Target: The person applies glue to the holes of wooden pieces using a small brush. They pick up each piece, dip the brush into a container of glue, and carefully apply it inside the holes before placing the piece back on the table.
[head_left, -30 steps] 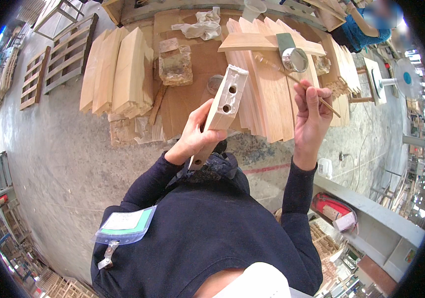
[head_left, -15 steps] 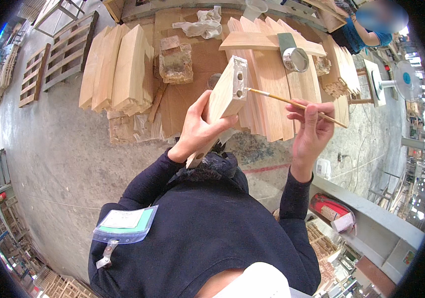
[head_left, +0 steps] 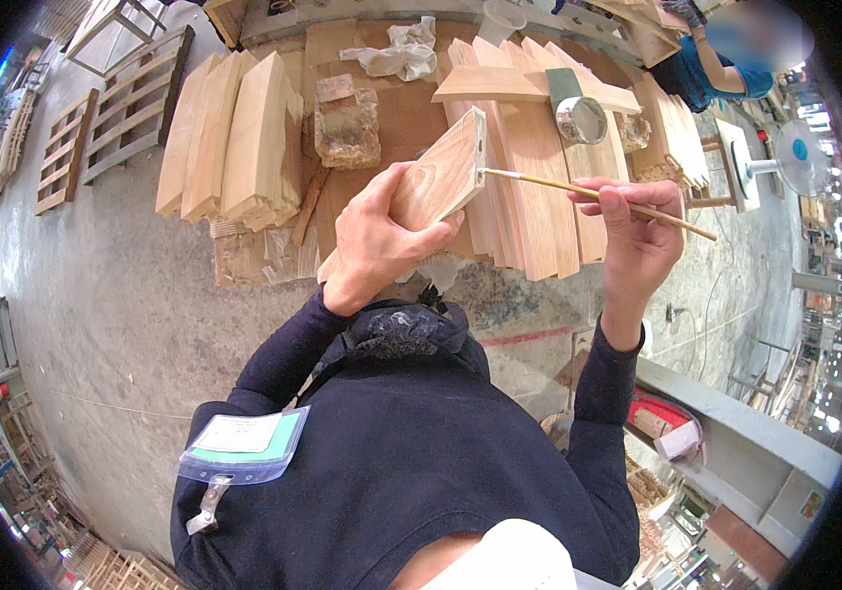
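While the left hand holds a wood block up in the middle, with its thumb on the near edge and its fingers bent around the left edge, the right hand pinches a thin brush. The left hand is spread just as wide as the block. The right hand has its thumb and fingers close together around the brush stick. The brush points left, and its tip looks to touch the right end of the block. Past the block, to the right, lies a row of long boards. One short board lies across them, with a green strip over its right part. A pile of wood pieces is on the left. Between the two piles, a crusty block sits on brown cardboard, and a white cloth lies farther back.
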Tool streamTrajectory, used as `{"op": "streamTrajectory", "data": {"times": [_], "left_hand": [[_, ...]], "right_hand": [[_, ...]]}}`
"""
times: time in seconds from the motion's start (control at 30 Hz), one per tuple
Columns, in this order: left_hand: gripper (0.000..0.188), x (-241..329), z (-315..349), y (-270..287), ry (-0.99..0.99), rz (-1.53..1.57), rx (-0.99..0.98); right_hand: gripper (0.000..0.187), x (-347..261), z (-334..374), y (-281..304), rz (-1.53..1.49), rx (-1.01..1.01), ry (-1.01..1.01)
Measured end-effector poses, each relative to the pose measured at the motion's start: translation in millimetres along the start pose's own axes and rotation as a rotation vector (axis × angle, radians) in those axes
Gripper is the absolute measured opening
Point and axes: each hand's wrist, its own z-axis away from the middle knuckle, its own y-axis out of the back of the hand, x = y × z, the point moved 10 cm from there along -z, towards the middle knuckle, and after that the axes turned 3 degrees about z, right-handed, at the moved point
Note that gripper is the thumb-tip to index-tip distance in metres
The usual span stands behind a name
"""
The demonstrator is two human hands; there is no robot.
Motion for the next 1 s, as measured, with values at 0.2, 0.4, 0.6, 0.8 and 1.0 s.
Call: {"op": "streamTrajectory", "data": {"times": [0.2, 0.4, 0.6, 0.8, 1.0], "left_hand": [[0.061, 4, -2, 5, -0.003, -0.015, 0.006], [0.061, 9, -2, 2, -0.039, 0.015, -0.006], [0.059, -7, -4, -16, 0.055, 0.398, -0.265], [0.056, -11, 2, -31, 0.163, 0.772, -0.501], [0.061, -12, 6, -39, 0.187, 0.8, -0.56]], "right_hand": [[0.013, 2, 0, -8, 0.054, -0.035, 0.031], [0.015, 3, -4, -9, 0.032, 0.004, 0.038], [0.018, 18, -13, 12, -0.104, 0.176, -0.069], [0.017, 45, -3, 9, -0.22, 0.237, -0.175], [0.016, 45, -1, -3, -0.257, 0.265, -0.157]]}}
